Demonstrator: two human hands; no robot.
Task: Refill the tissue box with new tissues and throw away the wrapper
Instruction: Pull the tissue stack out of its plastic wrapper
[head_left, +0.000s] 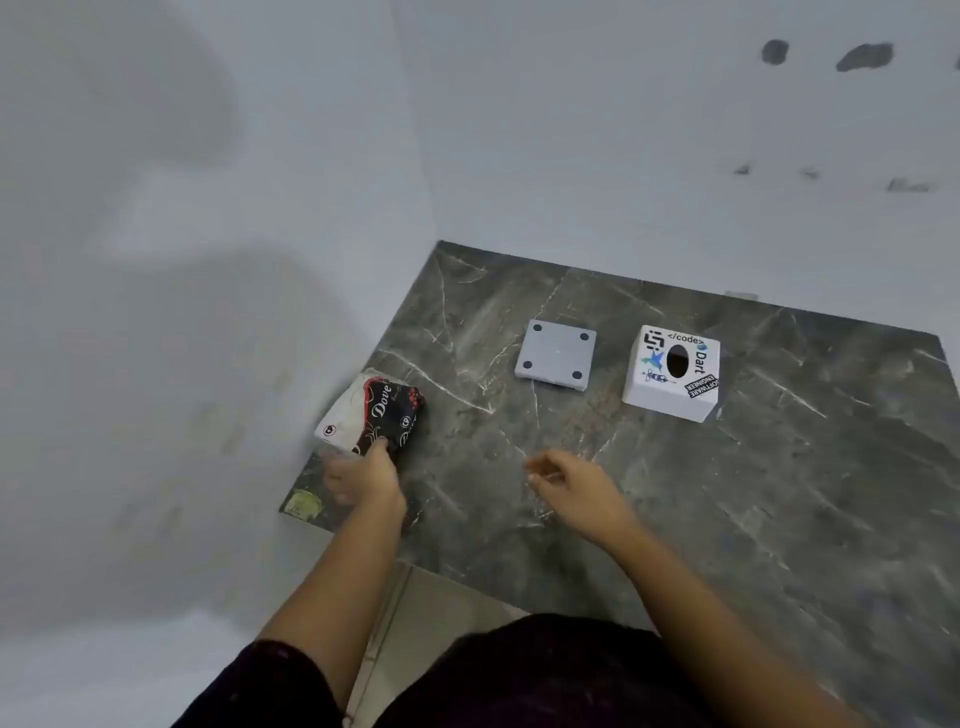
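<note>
Tissue box (673, 372) sits on the slab (779, 493), toward its far edge. Box base plate (557, 354) lies just left of the tissue box, apart from it. Tissue pack (375, 415) is well left of the tissue box and nearer, at the slab's left edge, left hand (363, 478) on its near end. Right hand (574, 486) is in front of the tissue box, left of it.

Surface: a dark grey marble-patterned slab (727, 493) lay beneath both hands, veined in white.
Walls: pale grey walls (571, 130) met in a corner beyond the hands; dark smudges (862, 56) marked the right one.
Floor: a pale tile (415, 597) showed between the forearms.
</note>
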